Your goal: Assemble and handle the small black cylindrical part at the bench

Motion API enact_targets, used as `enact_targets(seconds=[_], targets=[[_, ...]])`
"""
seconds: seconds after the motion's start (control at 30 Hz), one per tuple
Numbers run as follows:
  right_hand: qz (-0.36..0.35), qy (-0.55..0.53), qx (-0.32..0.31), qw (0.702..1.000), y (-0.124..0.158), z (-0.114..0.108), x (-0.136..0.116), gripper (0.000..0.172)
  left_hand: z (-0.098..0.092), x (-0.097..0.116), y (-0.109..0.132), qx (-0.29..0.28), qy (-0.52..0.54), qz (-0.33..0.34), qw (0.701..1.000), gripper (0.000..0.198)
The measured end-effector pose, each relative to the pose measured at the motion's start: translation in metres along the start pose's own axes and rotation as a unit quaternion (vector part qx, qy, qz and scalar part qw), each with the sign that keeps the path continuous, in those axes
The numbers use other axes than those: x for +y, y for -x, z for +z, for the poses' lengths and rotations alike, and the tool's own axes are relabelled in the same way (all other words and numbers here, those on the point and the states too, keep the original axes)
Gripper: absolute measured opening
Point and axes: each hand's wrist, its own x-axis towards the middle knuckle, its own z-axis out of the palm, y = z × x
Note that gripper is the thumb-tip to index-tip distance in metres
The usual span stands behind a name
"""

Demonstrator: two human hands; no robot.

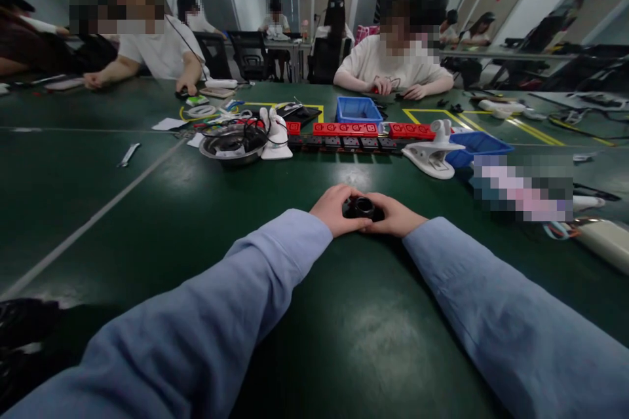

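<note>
Two-handed hold: left hand (334,209) and right hand (396,216) clasped from either side around a small black round object (362,207), possibly a lens, on the dark green desk (354,340).

Black round part (362,207) on dark green table (147,209) — pale blue sleeves (275,262).

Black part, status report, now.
Left hand and right hand both closed on black round part. Part down at green table. Metal bowl, white clamp beyond, clear of hands.
</note>
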Motion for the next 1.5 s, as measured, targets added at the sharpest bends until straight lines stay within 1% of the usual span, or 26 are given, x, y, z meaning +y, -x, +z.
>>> enact_targets(seconds=[0.17,0.27,0.4,0.53,0.6,0.73,0.87,1.0,1.07,1.13,1.23,1.37,1.43,1.5], targets=[[0.02,-0.074,-0.059,0.995,0.003,-0.008,0.003,0.049,0.002,0.004,0.005,0.023,-0.012,0.007,1.0,0.044],[0.021,-0.085,-0.077,0.993,0.004,-0.011,0.007,0.047,0.004,0.005,0.006,0.028,-0.006,0.011,1.0,0.04],[0.018,-0.101,-0.093,0.99,0.004,-0.014,0.012,0.048,0.006,0.007,0.007,0.031,-0.008,-0.002,0.999,0.037],[0.003,-0.098,-0.121,0.988,0.003,-0.02,0.017,0.041,0.008,0.009,0.006,0.035,-0.01,0.002,0.999,0.037],[-0.006,-0.095,-0.123,0.988,0.001,-0.023,0.021,0.04,0.009,0.007,0.005,0.031,-0.001,-0.004,1.0,0.038],[-0.013,-0.08,-0.112,0.99,-0.002,-0.022,0.024,0.043,0.009,0.004,0.002,0.015,0.028,-0.033,0.999,0.041],[-0.008,-0.088,-0.121,0.989,-0.002,-0.021,0.02,0.045,0.008,0.004,0.0,0.004,0.047,-0.057,0.997,0.042],[-0.002,-0.089,-0.123,0.988,-0.001,-0.02,0.016,0.044,0.007,0.004,0.0,-0.006,0.054,-0.062,0.997,0.043],[0.005,-0.084,-0.111,0.99,0.0,-0.018,0.015,0.042,0.008,0.003,0.0,-0.002,0.045,-0.064,0.997,0.043],[0.017,-0.068,-0.083,0.994,0.0,-0.015,0.014,0.042,0.01,0.002,0.0,0.013,0.024,-0.065,0.997,0.042],[0.05,0.004,-0.002,0.999,0.0,-0.007,0.01,0.046,0.014,0.002,0.001,0.053,-0.01,-0.072,0.996,0.041],[0.075,0.122,0.114,0.983,0.001,0.008,0.002,0.047,0.018,0.007,0.002,0.11,-0.057,-0.101,0.987,0.038],[0.078,0.153,0.149,0.974,0.0,0.015,-0.001,0.047,0.019,0.009,0.002,0.126,-0.069,-0.107,0.984,0.036],[0.071,0.153,0.159,0.973,-0.001,0.017,-0.001,0.048,0.02,0.008,0.001,0.129,-0.066,-0.106,0.984,0.037]])
